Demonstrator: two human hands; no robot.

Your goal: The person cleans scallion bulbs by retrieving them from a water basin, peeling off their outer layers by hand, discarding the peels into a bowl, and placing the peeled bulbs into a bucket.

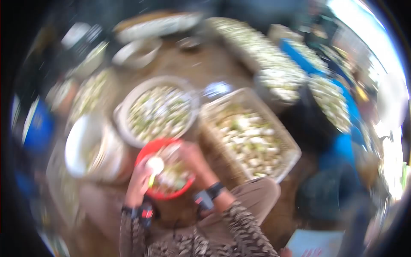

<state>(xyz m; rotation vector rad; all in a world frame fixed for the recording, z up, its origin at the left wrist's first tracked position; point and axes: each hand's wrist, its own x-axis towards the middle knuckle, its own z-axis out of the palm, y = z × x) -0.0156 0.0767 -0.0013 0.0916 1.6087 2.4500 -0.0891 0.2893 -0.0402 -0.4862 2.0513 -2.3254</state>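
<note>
A red bowl (169, 195) sits between my knees, with pale pieces and scraps (171, 176) inside. Over its left rim is my left hand (139, 177), closed on a round white vegetable (155, 165) with a green-yellow tip below it. My right hand (188, 154) reaches over the bowl's upper right side; its fingers are smeared by motion, and I cannot make out what they hold. Dark bands circle both wrists.
Beyond the bowl stands a round tub (121, 118) of whitish-green vegetables. A rectangular crate (287, 150) of them is at the right, a white bucket (76, 147) at the left. Further containers stand behind, with a blue strip (299, 56) at the right.
</note>
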